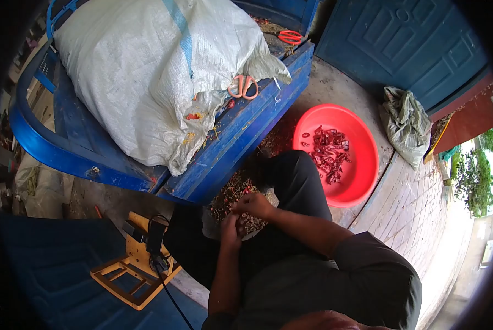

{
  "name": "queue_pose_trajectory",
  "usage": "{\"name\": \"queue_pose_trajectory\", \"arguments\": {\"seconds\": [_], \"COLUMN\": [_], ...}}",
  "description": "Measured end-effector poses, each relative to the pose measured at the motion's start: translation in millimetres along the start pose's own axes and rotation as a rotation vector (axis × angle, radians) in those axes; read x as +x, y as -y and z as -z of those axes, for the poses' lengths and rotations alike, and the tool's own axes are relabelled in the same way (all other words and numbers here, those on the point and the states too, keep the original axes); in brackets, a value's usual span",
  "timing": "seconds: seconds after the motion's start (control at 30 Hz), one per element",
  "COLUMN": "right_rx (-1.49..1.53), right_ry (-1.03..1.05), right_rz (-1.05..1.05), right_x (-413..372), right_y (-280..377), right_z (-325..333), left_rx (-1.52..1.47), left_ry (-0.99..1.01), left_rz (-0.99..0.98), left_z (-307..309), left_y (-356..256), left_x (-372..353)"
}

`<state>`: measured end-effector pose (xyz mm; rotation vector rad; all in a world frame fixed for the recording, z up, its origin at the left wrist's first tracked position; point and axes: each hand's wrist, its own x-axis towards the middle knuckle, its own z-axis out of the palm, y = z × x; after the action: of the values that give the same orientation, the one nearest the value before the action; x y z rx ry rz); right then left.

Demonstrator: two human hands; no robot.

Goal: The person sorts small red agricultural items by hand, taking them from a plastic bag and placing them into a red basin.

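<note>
My left hand (231, 230) and my right hand (254, 207) are close together in front of my lap, over a heap of small dried bits (229, 193), brownish with some red, that look like chili stems and scraps. The fingers of both hands are curled and pinched. Whatever lies between them is too small to make out. Part of a pale container rim (270, 197) shows beside the heap, between my knees. To the right of my knee stands a red plastic basin (369, 165) holding cut dried red chilies (331, 154).
A big white woven sack (142, 71) rests on a blue metal cart bed (230, 132). Pink-handled scissors (243, 88) lie at its mouth, red-handled scissors (290, 37) farther back. A yellow wooden stand (136, 258) with a cable is at left, a crumpled sack (406, 124) at right.
</note>
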<state>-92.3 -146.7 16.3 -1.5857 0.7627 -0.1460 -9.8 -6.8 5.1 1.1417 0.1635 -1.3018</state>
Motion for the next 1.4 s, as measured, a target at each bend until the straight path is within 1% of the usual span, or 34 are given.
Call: {"name": "queue_pose_trajectory", "arguments": {"seconds": [0.03, 0.07, 0.1, 0.13, 0.17, 0.2, 0.23, 0.3, 0.33, 0.37, 0.43, 0.47, 0.53, 0.6, 0.63, 0.7, 0.73, 0.77, 0.8, 0.83, 0.9, 0.93, 1.0, 1.03, 1.1, 1.17, 1.23, 1.27, 1.3, 1.33, 1.37, 1.4], "right_rx": [0.285, 0.421, 0.431, 0.53, 0.623, 0.605, 0.605, 0.186, -0.136, -0.138, -0.446, -0.45, -0.443, -0.306, -0.278, -0.152, -0.408, -0.565, -0.659, -0.661, -0.811, -0.815, -0.921, -0.927, -0.978, -1.051, -1.065, -0.894, -0.732, -0.729, -0.716, -0.718], "right_ry": [0.024, 0.029, 0.039, 0.004, -0.033, -0.026, -0.02, -0.048, -0.114, -0.11, -0.1, -0.091, 0.009, -0.094, -0.23, -0.475, -0.611, -0.715, -0.71, -0.707, -0.696, -0.684, -0.654, -0.631, -0.553, -0.504, -0.276, -0.289, -0.319, -0.29, -0.289, -0.301], "right_rz": [-0.205, -0.325, -0.34, -0.384, -0.425, -0.428, -0.434, -0.12, 0.007, 0.0, 0.202, 0.2, 0.28, 0.318, 0.286, 0.298, 0.375, 0.461, 0.325, 0.333, 0.036, 0.039, -0.04, -0.046, -0.107, -0.021, -0.04, -0.097, -0.136, -0.147, -0.123, -0.093], "right_x": [2.5, 3.9, 2.8, 3.6, 6.5, 8.1, 7.2, 2.2, 10.0, 9.9, 11.9, 12.6, 15.8, 30.5, 45.2, 83.7, 99.9, 126.8, 149.0, 166.8, 195.1, 202.1, 215.9, 226.1, 244.4, 248.2, 244.1, 234.6, 230.2, 216.4, 219.0, 214.4], "right_y": [2.7, 4.3, 4.8, 5.9, 7.8, 10.2, 17.1, 28.1, 13.2, 7.2, 17.8, 23.2, 42.2, 80.0, 98.4, 140.7, 168.0, 175.1, 185.3, 190.6, 191.1, 192.1, 189.0, 185.4, 168.7, 160.4, 159.3, 146.9, 149.2, 169.0, 159.8, 157.8], "right_z": [0.9, 4.7, 5.9, 7.3, 11.7, 16.0, 22.1, 31.4, 32.0, 32.6, 37.9, 40.5, 50.5, 76.8, 92.7, 125.0, 140.3, 155.7, 169.8, 179.3, 190.2, 192.4, 195.0, 200.3, 212.5, 219.8, 231.5, 229.8, 231.2, 221.9, 226.1, 224.0], "left_rx": [0.002, -0.015, -0.031, -0.031, -0.032, -0.032, -0.035, -0.031, -0.04, -0.055, -0.08, -0.097, -0.122, -0.136, -0.146, -0.149, -0.15, -0.134, -0.12, -0.125, -0.184, -0.193, -0.194, -0.206, -0.234, -0.252, -0.257, -0.253, -0.252, -0.213, -0.211, -0.221], "left_ry": [-0.011, 0.008, 0.023, 0.006, 0.043, 0.078, 0.071, 0.036, 0.034, 0.043, 0.05, 0.065, 0.076, 0.003, -0.004, 0.097, 0.091, 0.1, 0.113, 0.112, 0.061, 0.052, 0.037, 0.019, 0.059, 0.027, 0.056, 0.041, 0.043, 0.052, 0.063, 0.055], "left_rz": [0.005, -0.014, -0.03, -0.025, -0.04, -0.053, -0.052, -0.054, -0.052, -0.046, -0.043, -0.053, -0.065, -0.127, -0.13, -0.106, -0.111, -0.095, -0.08, -0.088, -0.114, -0.115, -0.135, -0.126, -0.072, -0.087, -0.115, -0.111, -0.127, -0.098, -0.131, -0.121], "left_z": [-2.7, -6.2, -7.6, -10.2, -14.8, -15.5, -14.3, -11.6, -11.6, -9.5, -9.2, -8.2, 2.1, 23.4, 21.5, 14.0, 11.4, 8.1, 6.8, 7.6, 11.2, 11.8, 14.7, 16.0, 16.6, 15.9, 16.1, 16.6, 13.5, 14.8, 14.0, 13.6], "left_y": [-2.3, -4.0, -4.4, -6.2, -8.5, -9.4, -7.5, -4.1, -2.6, -1.8, -4.7, -6.2, -6.6, -3.2, -4.7, -12.9, -10.8, -6.0, -4.2, -5.6, -7.0, -9.8, -16.9, -20.1, -20.7, -17.8, -16.9, -15.4, -17.5, -18.5, -17.2, -16.5], "left_x": [0.5, 2.5, 1.7, 1.2, 2.5, 1.4, 4.2, 9.7, 11.1, 10.9, 11.2, 10.8, 13.0, 18.3, 14.1, 0.5, 0.1, -0.1, 0.8, 3.1, 4.7, 1.9, -3.1, -3.9, -5.5, -3.6, -2.7, -6.8, -3.3, -3.0, -4.4, -3.5]}}
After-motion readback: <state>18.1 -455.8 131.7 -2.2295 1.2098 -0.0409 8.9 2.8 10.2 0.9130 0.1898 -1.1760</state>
